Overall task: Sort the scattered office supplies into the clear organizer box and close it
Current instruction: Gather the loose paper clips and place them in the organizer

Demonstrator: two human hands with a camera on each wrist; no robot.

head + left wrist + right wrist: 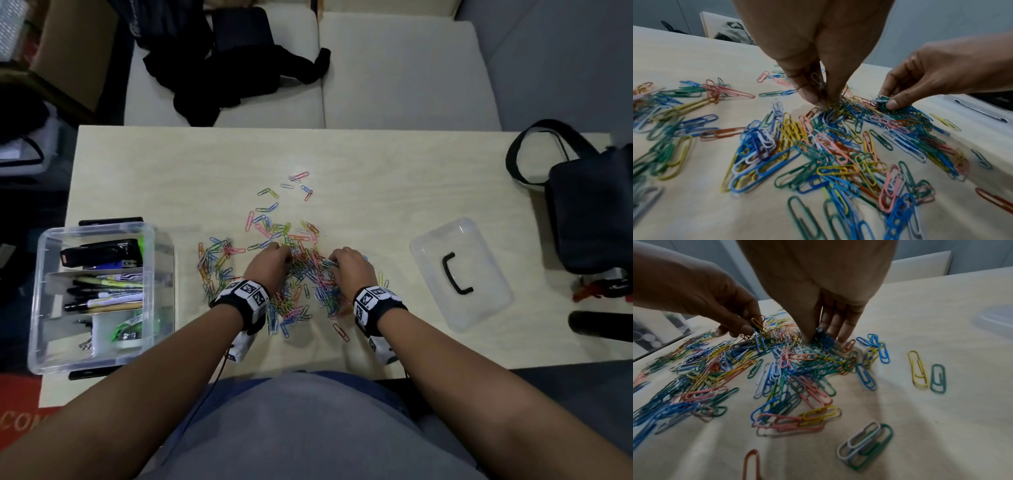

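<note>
A heap of coloured paper clips (301, 274) lies spread over the middle of the light wooden table (171, 171). My left hand (274, 257) reaches down into the heap and pinches a bunch of clips (824, 100) between thumb and fingers. My right hand (346, 262) pinches another clump of clips (818, 337) at the heap's right side. The clear organizer box (44, 308) stands open at the table's left, with pens, markers and a black stapler (102, 253) in its compartments. Its clear lid (460, 274) with a black handle lies at the right.
A dark shoulder bag (592, 212) sits at the table's right end. Black clothing (233, 72) lies on the pale sofa behind the table. Stray clips (298, 181) are scattered toward the table's far side. A black object (599, 325) pokes in at the right edge.
</note>
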